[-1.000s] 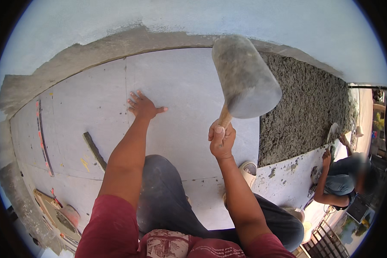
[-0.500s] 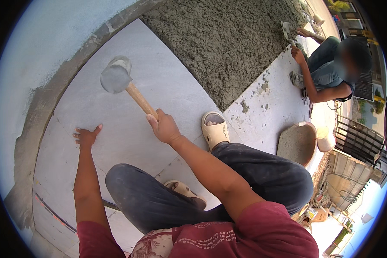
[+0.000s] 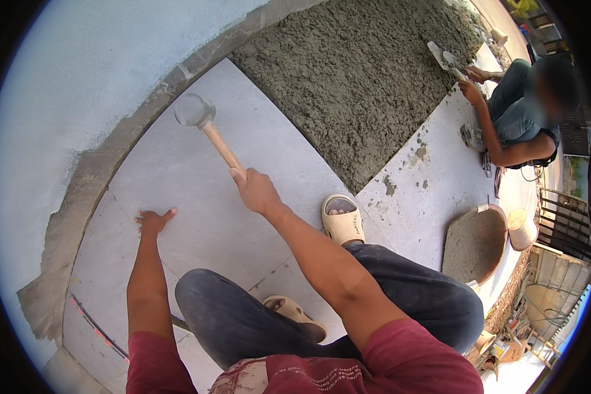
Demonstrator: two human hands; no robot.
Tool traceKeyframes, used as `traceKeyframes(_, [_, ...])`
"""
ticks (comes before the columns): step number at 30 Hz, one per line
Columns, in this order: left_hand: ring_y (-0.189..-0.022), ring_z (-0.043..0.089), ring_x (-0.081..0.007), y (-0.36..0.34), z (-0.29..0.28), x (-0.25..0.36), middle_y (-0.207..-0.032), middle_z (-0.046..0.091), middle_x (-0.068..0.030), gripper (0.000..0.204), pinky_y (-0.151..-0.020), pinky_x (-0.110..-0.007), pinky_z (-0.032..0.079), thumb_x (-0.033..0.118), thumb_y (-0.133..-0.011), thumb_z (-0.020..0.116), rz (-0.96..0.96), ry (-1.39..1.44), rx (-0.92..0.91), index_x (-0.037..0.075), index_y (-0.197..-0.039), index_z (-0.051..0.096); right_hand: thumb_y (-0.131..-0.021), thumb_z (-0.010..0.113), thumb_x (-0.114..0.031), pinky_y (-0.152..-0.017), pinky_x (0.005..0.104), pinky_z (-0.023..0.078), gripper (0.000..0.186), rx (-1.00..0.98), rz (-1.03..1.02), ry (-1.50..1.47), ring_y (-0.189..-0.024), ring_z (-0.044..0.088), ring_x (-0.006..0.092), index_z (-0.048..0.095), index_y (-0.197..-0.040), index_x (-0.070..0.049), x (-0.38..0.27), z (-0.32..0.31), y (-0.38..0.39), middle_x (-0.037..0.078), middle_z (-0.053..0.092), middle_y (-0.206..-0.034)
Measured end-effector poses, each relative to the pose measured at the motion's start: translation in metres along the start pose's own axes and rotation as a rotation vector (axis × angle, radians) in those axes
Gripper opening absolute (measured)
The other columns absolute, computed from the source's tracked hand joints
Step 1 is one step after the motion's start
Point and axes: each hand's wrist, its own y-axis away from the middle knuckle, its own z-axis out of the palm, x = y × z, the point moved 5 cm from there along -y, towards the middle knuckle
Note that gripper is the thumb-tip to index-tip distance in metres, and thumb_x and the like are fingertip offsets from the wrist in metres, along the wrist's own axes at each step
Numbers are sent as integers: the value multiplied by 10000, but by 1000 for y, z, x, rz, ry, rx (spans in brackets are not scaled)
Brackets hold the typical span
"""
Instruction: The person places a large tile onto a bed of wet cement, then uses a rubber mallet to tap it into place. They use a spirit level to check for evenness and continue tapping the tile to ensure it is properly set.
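Note:
My right hand point(image 3: 256, 190) grips the wooden handle of a grey rubber mallet point(image 3: 195, 110), whose head hangs over the far part of a large grey floor tile point(image 3: 203, 197). My left hand point(image 3: 153, 220) lies flat, fingers apart, on the same tile near its left edge. I squat on the tile in dark trousers and cream sandals point(image 3: 342, 218). Beyond the tile lies a bed of wet grey mortar point(image 3: 354, 79).
Another person point(image 3: 519, 118) crouches at the right and works a trowel point(image 3: 443, 56) at the mortar's edge. A round pan of mortar point(image 3: 474, 244) and a small bucket point(image 3: 523, 228) stand at the right. A pale wall point(image 3: 79, 85) curves along the left.
The view swung from the left side toward the mortar. The mallet, raised close to the camera a second ago, has come down over the tile. My left hand stays flat on the tile.

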Motion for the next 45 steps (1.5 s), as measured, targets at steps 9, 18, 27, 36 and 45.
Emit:
traceKeyframes(9, [-1489,-82,-521,128,-39,141,-1649,-180,-186,1507,-1045,-779,273,690,-544,861,280,48,11,222,-1603,-104,-1009,581,-394,-544,426,487,430,343,-344,-287,-560,616,369,534,-871,10,-21,-27,45,199,616,-646])
traceKeyframes(18, [-1469,-120,-553,131,-37,131,-1640,-204,-197,1515,-1048,-783,259,742,-551,834,226,70,-35,200,-1599,-117,-1036,529,-432,-473,372,397,512,166,-402,-234,-480,528,206,521,-757,-3,-110,-54,-18,114,493,-536])
traceKeyframes(27, [-1460,-142,-562,127,-38,133,-1644,-195,-190,1473,-1023,-810,247,714,-583,833,265,105,-55,200,-1605,-94,-1013,529,-503,-481,302,415,527,-99,-46,71,-496,515,152,510,-779,-31,-37,8,-54,65,496,-576])
traceKeyframes(36, [-1447,-175,-570,135,-41,136,-1632,-234,-193,1470,-1028,-807,249,698,-601,832,271,105,-100,202,-1599,-126,-992,469,-622,-436,327,419,652,1,-348,-54,-456,520,175,509,-750,-18,-27,6,-17,73,492,-563])
traceKeyframes(45, [-1463,-119,-564,134,-41,122,-1651,-182,-176,1431,-1048,-789,263,664,-618,841,282,117,-26,213,-1607,-90,-1016,414,-621,-312,237,343,615,-257,-381,19,-348,401,66,511,-747,-77,-179,-53,-10,-21,424,-480])
